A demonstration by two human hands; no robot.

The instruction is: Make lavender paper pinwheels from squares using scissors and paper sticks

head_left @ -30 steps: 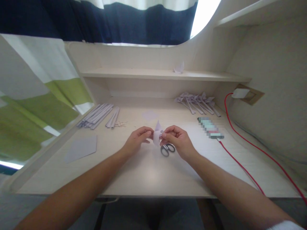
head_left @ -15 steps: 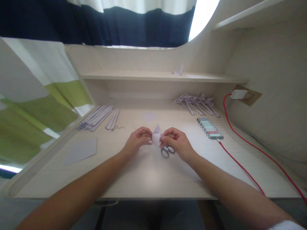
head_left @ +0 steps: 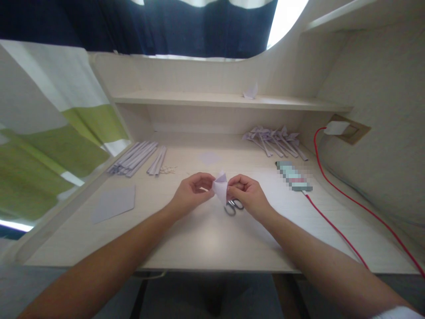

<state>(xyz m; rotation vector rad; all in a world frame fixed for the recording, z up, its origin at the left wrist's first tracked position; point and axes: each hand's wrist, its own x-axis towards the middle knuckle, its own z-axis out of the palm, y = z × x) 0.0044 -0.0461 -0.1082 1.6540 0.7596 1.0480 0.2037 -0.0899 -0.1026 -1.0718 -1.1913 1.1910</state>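
Observation:
A small folded piece of pale paper (head_left: 220, 189) is held up between my two hands over the middle of the desk. My left hand (head_left: 192, 191) pinches its left edge between thumb and fingers. On the other side, my right hand (head_left: 249, 194) grips the right edge with thumb and forefinger. One corner of the paper points upward. Just below lies a pair of scissors (head_left: 229, 210), with its dark handle loops towards me; the blades are mostly hidden. A square sheet of paper (head_left: 210, 157) lies flat beyond my hands.
Rolled paper sticks (head_left: 134, 158) and a smaller bundle (head_left: 157, 161) lie left, beside small pale bits (head_left: 168, 169). A larger sheet (head_left: 114, 204) is nearer. Paper pinwheels (head_left: 275, 139) rest back right, near a phone (head_left: 294, 176) on a red cable (head_left: 335, 230). Folded paper (head_left: 251, 92) sits on the shelf (head_left: 199, 98).
The folded paper has turned and tilted between my fingers, showing a different face. My left hand's fingers have spread slightly wider. The whole view has shifted a little.

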